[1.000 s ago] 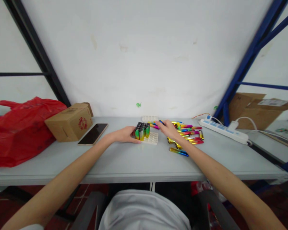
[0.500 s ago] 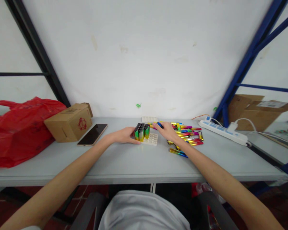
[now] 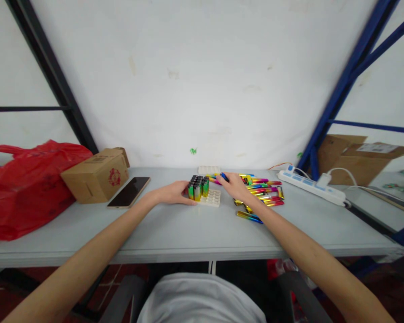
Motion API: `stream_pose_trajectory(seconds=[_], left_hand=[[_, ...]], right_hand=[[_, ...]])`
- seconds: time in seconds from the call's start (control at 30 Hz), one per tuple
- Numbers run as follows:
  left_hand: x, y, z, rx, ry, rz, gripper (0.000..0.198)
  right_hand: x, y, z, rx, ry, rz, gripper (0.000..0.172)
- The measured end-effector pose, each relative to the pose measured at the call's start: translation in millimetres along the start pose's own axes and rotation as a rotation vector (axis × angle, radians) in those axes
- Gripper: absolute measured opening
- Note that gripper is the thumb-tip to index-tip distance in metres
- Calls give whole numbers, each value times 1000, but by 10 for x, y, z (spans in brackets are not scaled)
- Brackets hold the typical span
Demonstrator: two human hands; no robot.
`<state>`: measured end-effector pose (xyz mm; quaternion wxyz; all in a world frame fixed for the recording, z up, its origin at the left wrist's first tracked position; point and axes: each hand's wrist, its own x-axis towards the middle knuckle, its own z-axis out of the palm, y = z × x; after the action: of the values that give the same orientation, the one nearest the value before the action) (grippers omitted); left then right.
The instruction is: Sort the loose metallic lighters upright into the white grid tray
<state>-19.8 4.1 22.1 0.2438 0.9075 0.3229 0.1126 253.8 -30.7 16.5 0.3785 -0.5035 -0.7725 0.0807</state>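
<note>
A white gridded tray (image 3: 214, 198) lies on the grey table, with several upright lighters (image 3: 198, 188) filling its left part. These have black tops and shiny green-and-yellow bodies. My left hand (image 3: 173, 193) grips the tray's left side, its thumb along the near edge; some fingers are hidden behind the lighters. Just above and right of the tray, my right hand (image 3: 234, 186) is closed on a lighter with a dark blue end (image 3: 224, 176). Most of that lighter is hidden by the fingers. Loose metallic multicoloured lighters (image 3: 264, 186) lie in a pile to the right, partly behind my right wrist.
Another white tray (image 3: 208, 170) is by the wall. To the left are a phone (image 3: 129, 192), a cardboard box (image 3: 96, 175) and a red plastic bag (image 3: 30, 188). On the right are a white power strip (image 3: 311, 186) with cables and an opened carton (image 3: 357, 159).
The view has shifted slightly. Both hands keep nearly the same places at the tray, and the right still holds the lighter.
</note>
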Motion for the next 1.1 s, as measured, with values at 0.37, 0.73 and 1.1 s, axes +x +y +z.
stream_pose_trajectory(seconds=[0.37,0.73,1.1], left_hand=[[8,-22,4,1,20,-8,64],[3,-23,5,9,9,1,66],[10,-11,7,13,5,5,61]], right_hand=[[-29,8,19,-39,-66,-242,34],[-41,-67,-12,57,-161,-263,38],[-83,-105,87,110,-145,-253,44]])
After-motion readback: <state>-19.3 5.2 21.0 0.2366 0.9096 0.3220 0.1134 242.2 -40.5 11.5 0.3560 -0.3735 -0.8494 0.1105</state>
